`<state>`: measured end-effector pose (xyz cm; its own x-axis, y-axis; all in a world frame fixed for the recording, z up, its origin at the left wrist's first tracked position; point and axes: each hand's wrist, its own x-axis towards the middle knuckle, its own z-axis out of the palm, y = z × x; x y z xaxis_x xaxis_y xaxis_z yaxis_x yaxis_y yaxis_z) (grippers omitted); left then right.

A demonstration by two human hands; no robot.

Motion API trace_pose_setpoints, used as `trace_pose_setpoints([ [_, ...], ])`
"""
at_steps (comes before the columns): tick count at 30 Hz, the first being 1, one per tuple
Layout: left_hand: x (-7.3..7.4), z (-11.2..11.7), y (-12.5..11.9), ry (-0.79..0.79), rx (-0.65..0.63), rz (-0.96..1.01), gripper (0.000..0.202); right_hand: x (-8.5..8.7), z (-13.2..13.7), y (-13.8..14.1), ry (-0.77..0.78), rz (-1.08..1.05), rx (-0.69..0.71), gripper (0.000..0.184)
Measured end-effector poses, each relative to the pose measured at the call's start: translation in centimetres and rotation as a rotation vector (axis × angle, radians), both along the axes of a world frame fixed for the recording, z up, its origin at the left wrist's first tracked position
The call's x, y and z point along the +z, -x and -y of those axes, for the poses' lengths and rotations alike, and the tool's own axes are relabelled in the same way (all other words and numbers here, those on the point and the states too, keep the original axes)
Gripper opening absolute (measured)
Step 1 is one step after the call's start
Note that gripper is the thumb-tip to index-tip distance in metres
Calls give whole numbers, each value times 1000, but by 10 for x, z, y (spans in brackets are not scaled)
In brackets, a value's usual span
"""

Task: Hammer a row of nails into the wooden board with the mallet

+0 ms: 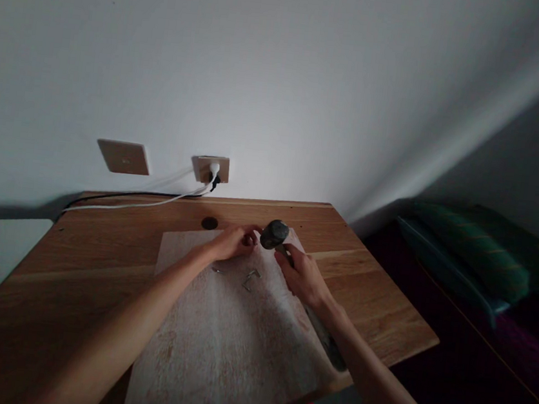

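My right hand [304,275] is wrapped round the handle of a hammer whose dark head [274,234] hangs over the far part of a pale board [214,345]. My left hand [233,243] rests on the board just left of the hammer head, fingers pinched together on something too small to make out. Two small bent metal pieces [251,280] lie on the board right below my hands. The hammer's handle runs back under my right forearm toward the board's right edge.
The board lies on a wooden desk [71,270] against a white wall. A wall socket [211,169] holds plugs, with cables [143,200] trailing left along the desk's back edge. A round cable hole [209,223] sits behind the board. Green cushions [467,257] lie to the right.
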<state>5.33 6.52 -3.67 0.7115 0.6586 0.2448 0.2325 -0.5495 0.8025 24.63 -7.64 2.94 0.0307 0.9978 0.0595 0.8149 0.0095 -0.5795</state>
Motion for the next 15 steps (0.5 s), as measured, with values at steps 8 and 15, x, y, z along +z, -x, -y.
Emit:
trace_pose_setpoints([
  [8, 3, 3, 1, -12, 35, 3, 41, -1, -11, 11, 97, 38, -4, 26],
  [15, 15, 0, 6, -20, 50, -32, 39, 0, -5, 8, 94, 39, 6, 24],
])
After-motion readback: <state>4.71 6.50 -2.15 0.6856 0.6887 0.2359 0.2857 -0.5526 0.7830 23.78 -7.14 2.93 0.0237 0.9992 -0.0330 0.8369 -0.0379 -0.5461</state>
